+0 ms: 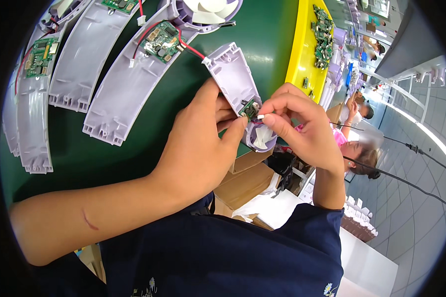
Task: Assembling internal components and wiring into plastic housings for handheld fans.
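Observation:
My left hand (195, 146) is closed around a lilac plastic fan housing (233, 74), with its thumb near a small green circuit board (251, 108) inside the shell. A round end with white fan blades (264, 137) shows beneath my right hand (305, 129). Thumb and forefinger of that hand pinch a small white connector plug (261, 117) beside the board. Whether the plug touches a socket is hidden by the fingertips. At the housing's far end lies another white plug (206, 61) on red wires, which lead from a neighbouring board (162, 41).
Several curved lilac housings (126, 91) lie on the green tabletop (148, 143) to the left, some carrying boards. A yellow tray (298, 52) at the back right holds several circuit boards (323, 39). An open cardboard box (245, 185) stands below the table edge. Co-workers sit farther right.

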The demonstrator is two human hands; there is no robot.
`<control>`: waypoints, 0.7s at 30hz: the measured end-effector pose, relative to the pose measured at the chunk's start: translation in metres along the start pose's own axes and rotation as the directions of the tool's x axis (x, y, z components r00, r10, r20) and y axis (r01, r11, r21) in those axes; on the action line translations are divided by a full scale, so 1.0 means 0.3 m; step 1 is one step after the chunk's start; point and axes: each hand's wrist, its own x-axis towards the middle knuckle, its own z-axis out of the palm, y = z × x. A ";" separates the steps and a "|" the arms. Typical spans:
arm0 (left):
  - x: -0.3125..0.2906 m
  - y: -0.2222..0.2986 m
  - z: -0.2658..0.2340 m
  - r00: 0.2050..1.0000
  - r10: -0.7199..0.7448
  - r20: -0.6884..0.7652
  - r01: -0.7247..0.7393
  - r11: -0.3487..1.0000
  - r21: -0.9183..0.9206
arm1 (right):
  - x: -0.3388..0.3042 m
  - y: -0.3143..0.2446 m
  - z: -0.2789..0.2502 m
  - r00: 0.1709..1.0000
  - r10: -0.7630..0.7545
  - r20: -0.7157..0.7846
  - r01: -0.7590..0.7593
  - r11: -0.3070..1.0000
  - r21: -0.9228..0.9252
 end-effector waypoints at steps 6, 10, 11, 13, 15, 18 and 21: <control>0.004 -0.002 -0.002 1.000 0.011 -0.002 -0.011 1.000 -0.016 | 0.014 0.032 -0.017 0.987 0.090 0.134 -0.117 0.971 0.210; 0.010 -0.002 0.005 0.999 0.032 0.005 -0.032 0.999 -0.014 | 0.025 0.068 -0.056 0.981 -0.003 0.195 -0.077 0.912 0.402; 0.015 -0.004 0.009 1.000 0.026 0.009 -0.026 1.000 -0.014 | 0.027 0.069 -0.075 0.969 0.004 0.246 -0.113 0.896 0.429; 0.016 0.000 0.018 0.999 0.032 0.011 -0.032 0.999 -0.007 | 0.025 0.083 -0.083 0.966 -0.004 0.259 -0.108 0.902 0.418; 0.005 -0.014 0.006 0.999 0.046 0.003 -0.046 0.999 0.001 | 0.036 0.071 -0.077 0.949 0.028 0.315 -0.165 0.895 0.415; -0.002 -0.002 0.002 0.999 -0.032 -0.011 0.032 0.999 -0.025 | 0.057 0.115 -0.064 0.922 0.013 0.387 -0.221 0.837 0.500; -0.007 -0.012 -0.004 1.000 -0.007 0.002 0.007 1.000 0.000 | 0.049 0.129 -0.049 0.926 0.101 0.365 -0.295 0.796 0.528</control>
